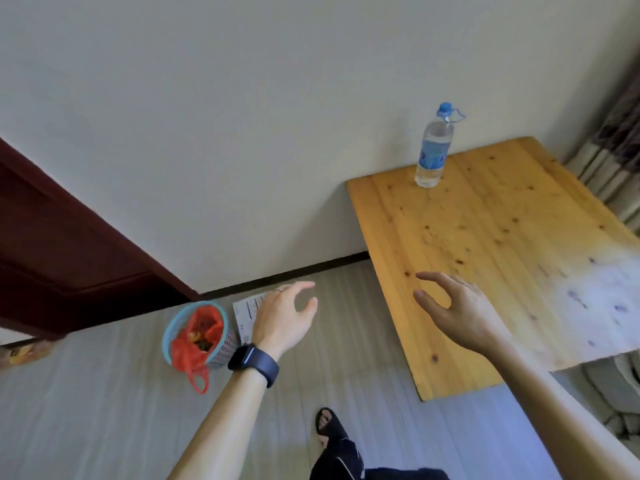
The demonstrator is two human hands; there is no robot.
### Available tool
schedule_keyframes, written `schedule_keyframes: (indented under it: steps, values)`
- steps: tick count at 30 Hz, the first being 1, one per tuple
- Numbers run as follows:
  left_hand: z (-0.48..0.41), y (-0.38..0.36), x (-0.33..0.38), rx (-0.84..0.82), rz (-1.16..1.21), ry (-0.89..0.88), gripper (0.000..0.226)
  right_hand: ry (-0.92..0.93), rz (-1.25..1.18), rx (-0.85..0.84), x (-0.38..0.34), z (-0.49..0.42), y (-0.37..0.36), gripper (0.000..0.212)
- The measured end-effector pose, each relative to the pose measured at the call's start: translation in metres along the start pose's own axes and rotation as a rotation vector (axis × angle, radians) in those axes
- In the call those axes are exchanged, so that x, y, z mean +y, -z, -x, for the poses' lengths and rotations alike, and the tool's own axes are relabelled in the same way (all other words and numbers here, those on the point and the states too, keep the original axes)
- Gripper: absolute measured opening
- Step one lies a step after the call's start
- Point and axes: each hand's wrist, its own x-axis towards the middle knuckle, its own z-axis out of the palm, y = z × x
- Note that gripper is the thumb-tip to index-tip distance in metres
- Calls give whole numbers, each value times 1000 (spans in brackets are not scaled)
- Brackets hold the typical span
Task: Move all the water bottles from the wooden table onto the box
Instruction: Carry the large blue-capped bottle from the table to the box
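Water bottle (433,150): one, blue cap and label, upright at the far left corner of the wooden table (502,254), close to the wall.
Your left hand (284,317): over the floor, fingers loosely curved, holding nothing; dark watch (252,363) on the wrist.
Your right hand (457,310): above the table's near left edge, fingers relaxed, empty, well apart from the bottle.
Floor: blue-rimmed bin (197,334) lined with a red bag.
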Motion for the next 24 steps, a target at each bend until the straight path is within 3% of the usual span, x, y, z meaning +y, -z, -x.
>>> schedule_keyframes:
  steps: [7,13,20,24]
  values:
    - [-174,15,27,-262,-41,-224,32,-263,-115,94,-17,-76,-22,44]
    - [-306,-23,87,-403,-15,-416,28,-440,-238,195,7,-146,-31,46]
    - [-425,-51,161,-502,39,-510,26,-560,-306,309,22,-255,-4,48]
    - [-493,-73,201,-487,76,-456,29,-608,-300,343,36,-330,0,54]
